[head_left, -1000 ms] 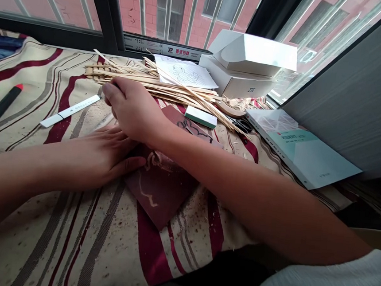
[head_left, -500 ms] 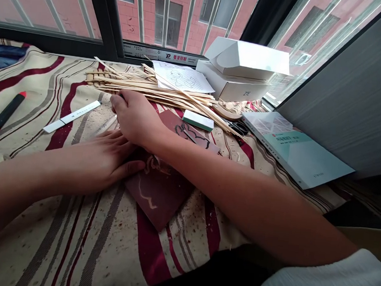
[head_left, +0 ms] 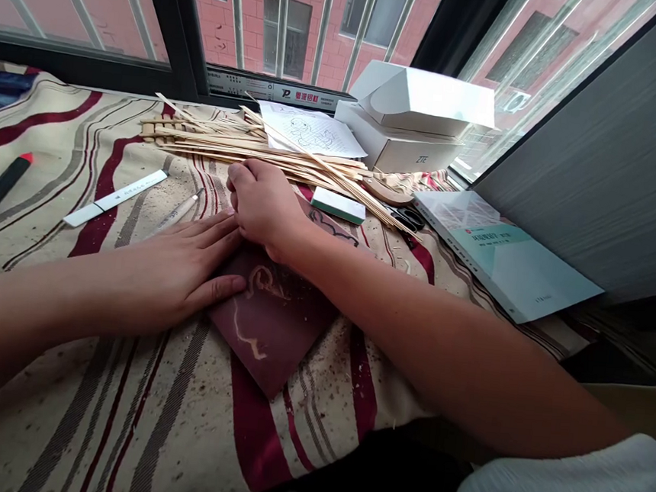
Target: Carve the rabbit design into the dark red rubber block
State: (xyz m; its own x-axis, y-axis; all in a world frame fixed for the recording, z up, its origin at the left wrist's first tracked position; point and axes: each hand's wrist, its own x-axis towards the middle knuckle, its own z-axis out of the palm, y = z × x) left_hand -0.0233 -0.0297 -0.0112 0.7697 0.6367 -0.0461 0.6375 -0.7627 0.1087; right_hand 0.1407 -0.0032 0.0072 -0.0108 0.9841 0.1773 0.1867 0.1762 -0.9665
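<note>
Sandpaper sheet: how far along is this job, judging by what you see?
Done: wood shavings litter the cloth, and a curved wooden piece looks shaped. In hand: the right hand, closed by the sandpaper sheet, hides anything it holds; the left hand lies flat beside. Left: piled wooden strips.

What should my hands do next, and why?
Maybe rub whatever the curled right hand holds on the dark red sandpaper just below it, since pale dust streaks mark that sheet and the left hand lies flat at its edge.
</note>
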